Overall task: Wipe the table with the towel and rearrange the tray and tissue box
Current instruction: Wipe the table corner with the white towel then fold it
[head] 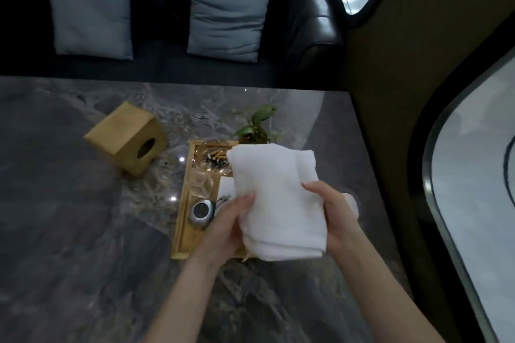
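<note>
While both hands hold the one folded white terry towel [276,200] in the air above the wooden tray [182,220], left hand [227,224] and right hand [334,214] each closed on it, no wiping of the grey marble desk [69,231] shows. One tipped wooden tissue box [126,138] lies just beyond the tray; both seem unarranged.

Table [69,217] left half free; tissue box [126,139], tray [184,220], plant [257,125] crowd centre.
</note>
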Demonstrator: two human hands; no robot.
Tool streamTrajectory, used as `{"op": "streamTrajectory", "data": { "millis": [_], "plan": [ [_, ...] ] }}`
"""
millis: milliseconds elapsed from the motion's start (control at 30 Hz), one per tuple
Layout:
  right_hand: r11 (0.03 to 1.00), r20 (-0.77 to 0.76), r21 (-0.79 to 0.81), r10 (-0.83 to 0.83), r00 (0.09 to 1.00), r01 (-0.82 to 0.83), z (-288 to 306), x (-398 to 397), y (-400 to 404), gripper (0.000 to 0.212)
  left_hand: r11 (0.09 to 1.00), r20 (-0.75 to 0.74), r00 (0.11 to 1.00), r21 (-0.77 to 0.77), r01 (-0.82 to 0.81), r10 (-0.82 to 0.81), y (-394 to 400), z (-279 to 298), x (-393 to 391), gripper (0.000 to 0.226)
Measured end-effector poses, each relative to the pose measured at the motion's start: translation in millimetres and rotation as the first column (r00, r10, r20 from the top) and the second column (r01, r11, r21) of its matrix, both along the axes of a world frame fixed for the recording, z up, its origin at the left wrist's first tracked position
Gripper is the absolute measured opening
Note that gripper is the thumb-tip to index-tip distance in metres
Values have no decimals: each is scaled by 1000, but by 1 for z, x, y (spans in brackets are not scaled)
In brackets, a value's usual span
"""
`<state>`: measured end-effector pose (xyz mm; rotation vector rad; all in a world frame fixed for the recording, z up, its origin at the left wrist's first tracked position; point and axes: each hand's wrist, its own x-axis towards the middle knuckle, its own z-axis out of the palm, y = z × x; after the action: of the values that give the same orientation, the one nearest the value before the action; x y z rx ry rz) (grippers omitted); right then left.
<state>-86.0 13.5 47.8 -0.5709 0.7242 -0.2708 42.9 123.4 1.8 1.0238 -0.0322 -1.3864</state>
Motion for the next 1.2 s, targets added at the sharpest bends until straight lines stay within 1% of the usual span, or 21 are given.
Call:
{"op": "streamTrajectory", "data": {
  "millis": [67, 167, 233, 300, 400, 467, 500, 567, 633, 667, 733, 833, 900, 1000, 1033, 1067, 1133, 1200],
  "plan": [
    [999, -37, 17, 46, 998, -45, -5, 18, 17, 35, 998, 29, 998, 0, -64, 64, 27, -1, 12, 31],
    [997, -77, 67, 42, 996, -37, -14, 43, 39, 35, 988, 82, 985, 24, -155, 153, 65, 0, 38, 36],
    [993, -77, 107, 61, 995, -52, -19, 62, 51, 34, 979, 186, 965, 52, -195, 182, 87, 2, 56, 35],
    [990, -102, 116, 87, 991, -75, -25, 80, 64, 35, 975, 291, 940, 75, -207, 177, 107, 4, 74, 27],
    [988, -139, 94, 132, 981, -119, -38, 114, 83, 37, 965, 397, 901, 114, -238, 175, 133, 4, 101, 22],
    [985, -197, 40, 173, 965, -168, -47, 136, 94, 39, 957, 446, 879, 140, -255, 169, 148, -1, 121, 23],
    [978, -241, -15, 196, 950, -206, -52, 147, 98, 38, 956, 464, 872, 152, -252, 156, 154, -5, 132, 24],
    [924, -313, -160, 286, 906, -347, -62, 167, 108, 43, 954, 499, 858, 181, -239, 121, 165, -15, 153, 26],
    [823, -380, -304, 358, 853, -480, -69, 184, 118, 45, 941, 544, 834, 223, -254, 96, 172, -27, 171, 28],
    [785, -398, -350, 368, 840, -510, -74, 192, 122, 43, 931, 564, 821, 244, -272, 92, 174, -34, 179, 29],
    [755, -427, -387, 363, 828, -530, -86, 203, 126, 41, 911, 599, 798, 288, -295, 69, 175, -49, 193, 29],
    [712, -491, -424, 338, 803, -559, -100, 216, 130, 37, 887, 659, 752, 352, -299, -8, 174, -72, 207, 25],
    [672, -536, -430, 346, 770, -602, -106, 221, 133, 35, 873, 695, 719, 368, -320, -30, 173, -84, 212, 28],
    [622, -589, -420, 367, 720, -661, -115, 227, 138, 37, 854, 725, 687, 386, -350, -46, 172, -96, 215, 33],
    [605, -620, -419, 354, 700, -677, -119, 228, 139, 37, 833, 744, 664, 412, -368, -74, 172, -98, 215, 35],
    [582, -655, -424, 332, 678, -694, -123, 228, 139, 34, 805, 773, 621, 447, -390, -129, 171, -99, 214, 38],
    [510, -738, -445, 258, 624, -737, -126, 227, 139, 25, 728, 814, 502, 530, -436, -292, 170, -99, 208, 50],
    [457, -773, -491, 164, 613, -741, -125, 224, 141, 28, 662, 815, 379, 578, -478, -438, 170, -94, 198, 61]
  ]
}}
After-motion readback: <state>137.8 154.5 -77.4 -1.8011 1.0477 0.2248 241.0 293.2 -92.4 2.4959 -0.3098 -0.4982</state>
